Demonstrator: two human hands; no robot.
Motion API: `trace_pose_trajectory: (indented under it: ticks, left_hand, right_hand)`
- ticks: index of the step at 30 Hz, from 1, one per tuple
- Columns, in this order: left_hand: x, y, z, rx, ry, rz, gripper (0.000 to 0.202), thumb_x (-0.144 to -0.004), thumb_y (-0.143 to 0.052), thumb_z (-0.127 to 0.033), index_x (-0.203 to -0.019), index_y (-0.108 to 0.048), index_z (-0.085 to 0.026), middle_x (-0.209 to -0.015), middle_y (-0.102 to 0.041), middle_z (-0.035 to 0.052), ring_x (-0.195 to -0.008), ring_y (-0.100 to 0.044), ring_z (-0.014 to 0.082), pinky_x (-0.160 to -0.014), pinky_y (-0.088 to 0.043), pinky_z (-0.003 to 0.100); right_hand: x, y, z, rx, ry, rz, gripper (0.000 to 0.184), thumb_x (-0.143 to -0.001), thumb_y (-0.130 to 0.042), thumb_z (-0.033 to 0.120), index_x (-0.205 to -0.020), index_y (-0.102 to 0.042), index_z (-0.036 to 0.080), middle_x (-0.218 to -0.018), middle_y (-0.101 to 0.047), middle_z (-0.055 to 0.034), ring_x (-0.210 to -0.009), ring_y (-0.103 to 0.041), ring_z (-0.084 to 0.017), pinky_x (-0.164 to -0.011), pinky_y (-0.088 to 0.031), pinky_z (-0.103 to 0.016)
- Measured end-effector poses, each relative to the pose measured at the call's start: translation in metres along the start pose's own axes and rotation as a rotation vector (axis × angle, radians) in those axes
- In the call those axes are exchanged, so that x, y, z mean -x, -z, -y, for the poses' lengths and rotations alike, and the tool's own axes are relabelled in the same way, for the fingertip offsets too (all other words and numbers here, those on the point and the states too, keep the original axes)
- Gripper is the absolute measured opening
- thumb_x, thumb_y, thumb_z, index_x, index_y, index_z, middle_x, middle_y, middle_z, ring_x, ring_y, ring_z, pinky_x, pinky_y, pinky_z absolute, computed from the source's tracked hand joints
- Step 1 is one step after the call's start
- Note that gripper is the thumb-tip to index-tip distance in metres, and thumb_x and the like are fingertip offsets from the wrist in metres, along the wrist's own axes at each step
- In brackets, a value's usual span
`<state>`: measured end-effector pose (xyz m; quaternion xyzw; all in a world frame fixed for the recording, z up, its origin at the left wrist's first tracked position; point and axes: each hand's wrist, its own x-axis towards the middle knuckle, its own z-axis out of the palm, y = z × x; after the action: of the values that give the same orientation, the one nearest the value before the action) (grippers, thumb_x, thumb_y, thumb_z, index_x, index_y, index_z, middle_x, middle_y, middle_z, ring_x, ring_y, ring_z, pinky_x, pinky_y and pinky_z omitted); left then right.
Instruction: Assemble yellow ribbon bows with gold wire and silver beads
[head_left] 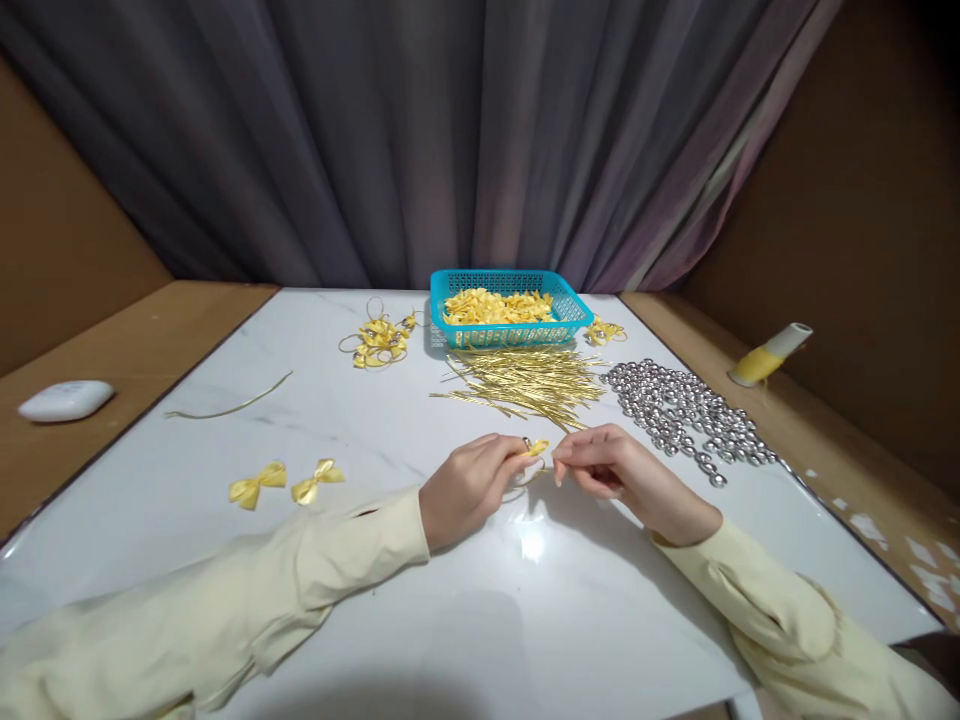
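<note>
Over the middle of the white table, my left hand (472, 485) pinches a small yellow ribbon bow (536, 448). A silver bead (527, 442) shows at the bow, and a thin gold cord loop (529, 488) hangs beneath it. Just right of the bow is my right hand (611, 465), thumb and forefinger pressed together; whatever lies between them is too small to make out. Two loose yellow bows (289, 486) rest on the table left of my left hand. Gold cord pieces (532, 382) lie in a pile beyond both hands.
A blue basket (514, 335) of yellow bows stands at the back. Bows with cord loops (381, 340) lie left of it. Silver beads (675, 405) spread at right, near a yellow thread spool (769, 357). A single cord (229, 405) and white object (66, 400) are at left.
</note>
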<state>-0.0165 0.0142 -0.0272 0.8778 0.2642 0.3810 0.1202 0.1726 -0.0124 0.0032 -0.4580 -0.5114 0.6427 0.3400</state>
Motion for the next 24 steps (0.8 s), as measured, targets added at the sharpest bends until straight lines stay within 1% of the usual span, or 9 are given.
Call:
trace_pose_trajectory:
  ticks: [3, 8, 10, 12, 14, 16, 18, 20, 24]
  left_hand:
    - [-0.002, 0.000, -0.002, 0.060, 0.184, -0.012, 0.012, -0.085, -0.046, -0.022, -0.077, -0.054, -0.017, -0.066, -0.060, -0.0011, -0.058, -0.055, 0.0092, -0.057, -0.043, 0.019]
    - [-0.007, 0.001, -0.006, 0.289, 0.459, 0.003, 0.016, -0.082, -0.049, -0.029, -0.072, -0.054, -0.017, -0.055, -0.055, -0.0043, -0.044, -0.048, 0.0063, -0.046, -0.039, 0.016]
    - [-0.008, 0.001, -0.007, 0.387, 0.560, 0.013, 0.019, -0.081, -0.051, -0.032, -0.072, -0.054, -0.016, -0.050, -0.051, -0.0056, -0.040, -0.045, 0.0060, -0.041, -0.037, 0.016]
    - [-0.009, 0.000, -0.007, 0.471, 0.638, 0.019, 0.021, -0.079, -0.052, -0.035, -0.072, -0.054, -0.016, -0.049, -0.049, -0.0058, -0.039, -0.045, 0.0065, -0.040, -0.037, 0.016]
    - [-0.010, -0.001, -0.005, 0.520, 0.675, 0.007, 0.023, -0.078, -0.053, -0.038, -0.073, -0.055, -0.015, -0.052, -0.053, -0.0037, -0.044, -0.050, 0.0083, -0.043, -0.040, 0.017]
    - [-0.011, -0.002, -0.005, 0.534, 0.686, -0.004, 0.025, -0.077, -0.054, -0.039, -0.073, -0.057, -0.015, -0.059, -0.060, -0.0006, -0.053, -0.055, 0.0111, -0.049, -0.043, 0.019]
    - [-0.013, -0.001, -0.005, 0.534, 0.694, -0.002, 0.026, -0.078, -0.053, -0.039, -0.072, -0.057, -0.015, -0.065, -0.063, 0.0012, -0.059, -0.059, 0.0131, -0.054, -0.045, 0.021]
    - [-0.014, -0.001, -0.007, 0.538, 0.703, -0.005, 0.025, -0.078, -0.052, -0.039, -0.072, -0.058, -0.015, -0.066, -0.065, 0.0016, -0.062, -0.061, 0.0142, -0.057, -0.046, 0.022]
    - [-0.017, 0.001, -0.011, 0.566, 0.736, 0.007, 0.025, -0.076, -0.055, -0.039, -0.071, -0.059, -0.015, -0.068, -0.068, 0.0023, -0.062, -0.062, 0.0149, -0.055, -0.046, 0.021]
  right_hand:
    - [0.000, -0.002, 0.000, 0.053, -0.028, 0.005, 0.022, -0.076, -0.048, 0.024, -0.060, -0.060, 0.013, -0.034, -0.034, 0.0063, -0.034, -0.018, -0.006, -0.039, -0.011, -0.024]
    - [0.000, -0.010, -0.003, 0.138, -0.054, 0.045, 0.023, -0.077, -0.047, 0.025, -0.060, -0.058, 0.013, -0.036, -0.037, 0.0056, -0.033, -0.024, -0.006, -0.039, -0.016, -0.023]
    - [0.000, -0.015, -0.006, 0.224, -0.044, 0.038, 0.024, -0.079, -0.045, 0.026, -0.062, -0.057, 0.014, -0.038, -0.037, 0.0052, -0.035, -0.028, -0.007, -0.041, -0.019, -0.022]
    - [0.000, -0.020, -0.009, 0.403, 0.027, -0.028, 0.026, -0.082, -0.043, 0.027, -0.061, -0.054, 0.016, -0.041, -0.037, 0.0043, -0.039, -0.032, -0.008, -0.043, -0.023, -0.022]
    - [0.001, -0.026, -0.014, 0.661, 0.161, -0.147, 0.027, -0.084, -0.039, 0.028, -0.062, -0.051, 0.017, -0.045, -0.039, 0.0031, -0.043, -0.034, -0.010, -0.046, -0.023, -0.023]
    - [0.003, -0.030, -0.018, 0.879, 0.265, -0.239, 0.025, -0.087, -0.035, 0.029, -0.070, -0.050, 0.018, -0.047, -0.041, 0.0029, -0.042, -0.036, -0.011, -0.046, -0.021, -0.023]
    - [0.004, -0.034, -0.022, 1.015, 0.317, -0.299, 0.022, -0.089, -0.032, 0.032, -0.086, -0.049, 0.017, -0.046, -0.043, 0.0038, -0.038, -0.036, -0.011, -0.045, -0.019, -0.024]
    - [0.005, -0.036, -0.027, 1.127, 0.357, -0.368, 0.026, -0.089, -0.032, 0.036, -0.098, -0.046, 0.015, -0.043, -0.044, 0.0044, -0.035, -0.037, -0.012, -0.043, -0.017, -0.023]
    - [0.004, -0.037, -0.033, 1.357, 0.441, -0.453, 0.030, -0.090, -0.032, 0.038, -0.098, -0.048, 0.014, -0.041, -0.046, 0.0021, -0.033, -0.040, -0.012, -0.041, -0.014, -0.024]
